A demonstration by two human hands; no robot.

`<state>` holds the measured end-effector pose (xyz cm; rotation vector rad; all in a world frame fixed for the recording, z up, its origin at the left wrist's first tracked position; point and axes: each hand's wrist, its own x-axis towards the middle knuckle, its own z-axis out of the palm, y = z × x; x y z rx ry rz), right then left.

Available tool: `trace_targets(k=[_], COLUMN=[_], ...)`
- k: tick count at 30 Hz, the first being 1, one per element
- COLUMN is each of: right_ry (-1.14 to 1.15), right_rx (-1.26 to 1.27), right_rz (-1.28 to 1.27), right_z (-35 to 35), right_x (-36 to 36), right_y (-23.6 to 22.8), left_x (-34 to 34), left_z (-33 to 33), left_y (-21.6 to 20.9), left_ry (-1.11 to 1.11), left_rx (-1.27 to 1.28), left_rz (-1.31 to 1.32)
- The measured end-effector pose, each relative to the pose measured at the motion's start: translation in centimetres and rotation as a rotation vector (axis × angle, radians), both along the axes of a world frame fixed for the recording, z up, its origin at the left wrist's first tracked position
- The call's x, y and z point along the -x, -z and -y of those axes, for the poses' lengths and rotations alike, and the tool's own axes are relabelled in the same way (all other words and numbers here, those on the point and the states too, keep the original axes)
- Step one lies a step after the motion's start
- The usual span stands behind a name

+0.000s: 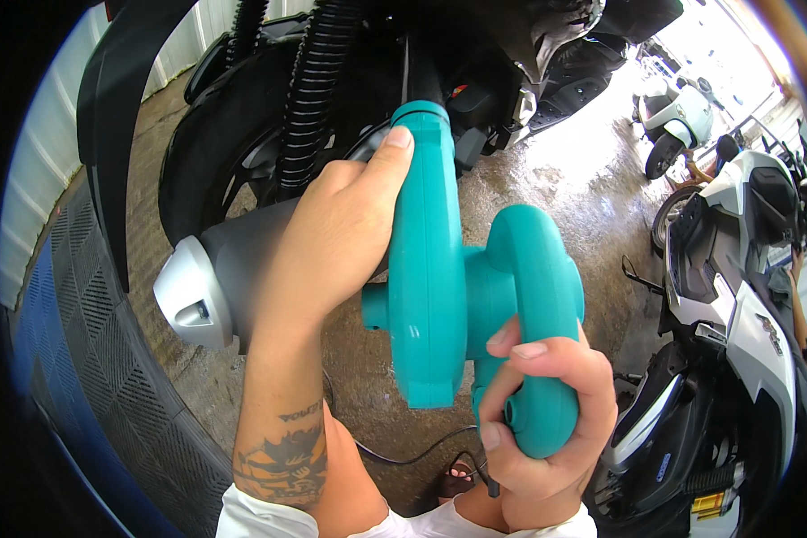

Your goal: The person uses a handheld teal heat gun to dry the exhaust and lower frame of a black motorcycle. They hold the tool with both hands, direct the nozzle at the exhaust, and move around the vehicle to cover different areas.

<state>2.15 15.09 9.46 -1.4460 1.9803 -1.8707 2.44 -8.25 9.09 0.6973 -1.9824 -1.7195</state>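
A teal handheld electric blower (429, 269) is between my hands, its nozzle end pointing away from me toward the underside of a dark scooter. My right hand (560, 403) wraps its fingers around the looped handle at the near right. On the left, my left hand (341, 229) grips the blower's housing, the thumb lying along its top near the nozzle. Ahead are the scooter's black rear tire (197, 152), a coil-over shock spring (312, 99) and a dark exhaust muffler (251, 255) with a silver end cap (191, 296). The tip of the nozzle is lost among dark parts.
A black cable (394, 459) trails across the wet concrete floor (547, 175). Dark patterned floor tiles (90, 296) lie at the left, beside a pale corrugated wall (40, 161). To the right stands a white and black scooter (735, 251); another pale scooter (672, 121) is farther back.
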Motion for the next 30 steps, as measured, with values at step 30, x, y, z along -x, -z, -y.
trace_targets(k=[30], right_ry=[0.163], right_rx=[-0.144], right_rz=[0.060], right_z=[-0.1], right_x=[-2.6], right_y=[-1.4], left_x=[0.5], left_z=[0.7], left_y=[1.3], left_ry=[0.285], left_rx=[-0.137], left_rz=[0.001])
